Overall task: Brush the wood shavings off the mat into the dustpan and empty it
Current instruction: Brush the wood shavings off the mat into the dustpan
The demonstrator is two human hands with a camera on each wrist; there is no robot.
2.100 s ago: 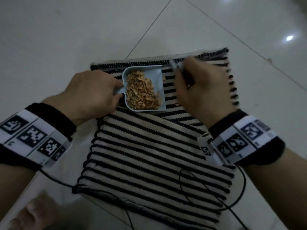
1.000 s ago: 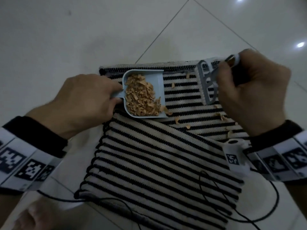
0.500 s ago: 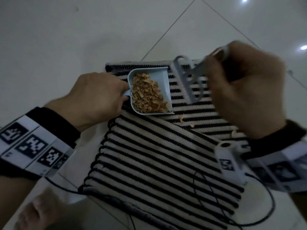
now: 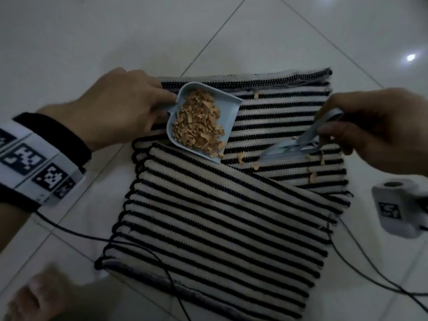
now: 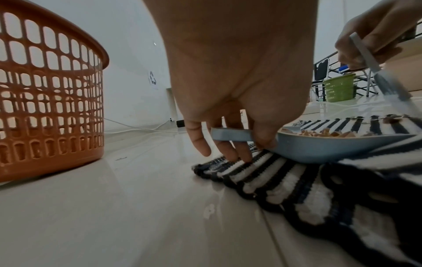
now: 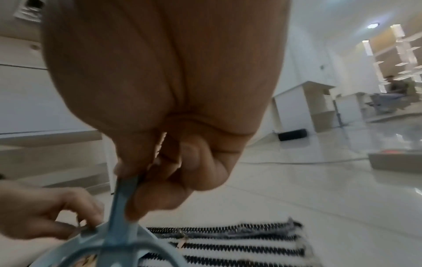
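A black-and-white striped mat [image 4: 220, 223] lies on the tiled floor, its near part folded over the far part. My left hand [image 4: 120, 105] grips the handle of a pale blue dustpan [image 4: 228, 112] heaped with wood shavings [image 4: 199, 126]; the pan [image 5: 338, 146] rests on the mat. My right hand [image 4: 379, 128] holds a pale blue brush [image 4: 298, 144] by its handle [image 6: 123, 191], head down on the mat just right of the pan's lip. A few loose shavings [image 4: 312, 176] lie scattered around the brush.
An orange openwork basket [image 5: 48, 101] stands on the floor left of the mat. Black cables [image 4: 370, 269] trail over the mat's near edge and right side. A green basket [image 5: 340, 86] and chairs stand far off. My bare foot [image 4: 34, 297] is at the lower left.
My right hand swung the brush out to the right, then brought it down onto the mat by the pan's lip. The dustpan turned slightly, and loose shavings now show on the far mat.
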